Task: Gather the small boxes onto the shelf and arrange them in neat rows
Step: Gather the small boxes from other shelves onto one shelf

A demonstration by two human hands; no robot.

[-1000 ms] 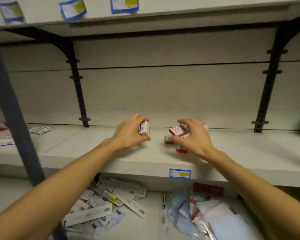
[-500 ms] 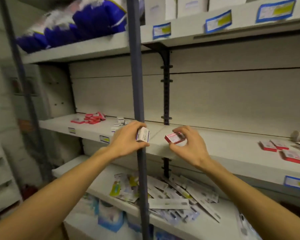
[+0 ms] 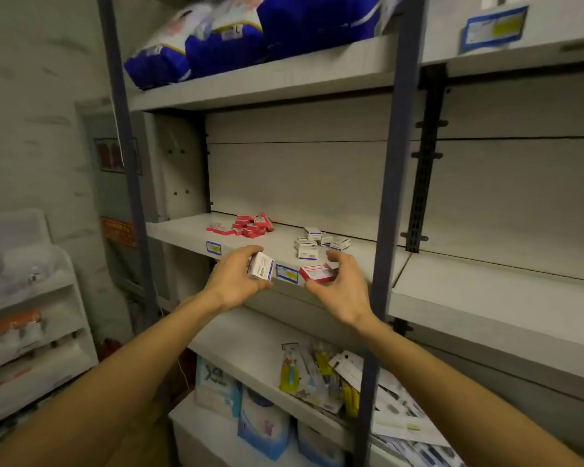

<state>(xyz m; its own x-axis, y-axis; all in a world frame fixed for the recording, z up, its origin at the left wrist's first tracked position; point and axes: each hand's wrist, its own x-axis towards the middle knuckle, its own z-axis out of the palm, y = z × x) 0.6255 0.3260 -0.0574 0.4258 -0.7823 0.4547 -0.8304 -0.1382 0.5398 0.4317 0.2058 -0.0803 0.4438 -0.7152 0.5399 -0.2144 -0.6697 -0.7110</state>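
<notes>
Gripping a white box [image 3: 261, 266] in the left hand [image 3: 232, 284], thumb on top, fingers curled beneath; pinching a red-and-white box [image 3: 318, 273] in the right hand [image 3: 340, 291] between thumb and fingertips. Both held just in front of the shelf [image 3: 182, 229] edge, either side of a blue-framed label [image 3: 287, 273], apart from each other. Farther back on the shelf: a loose heap of red boxes [image 3: 248, 226] to the left, a scattered cluster of white boxes [image 3: 319, 241] to the right. Above: blue packages [image 3: 250, 38] on the upper shelf. Below: assorted packets [image 3: 321, 375] on the lower shelf.
</notes>
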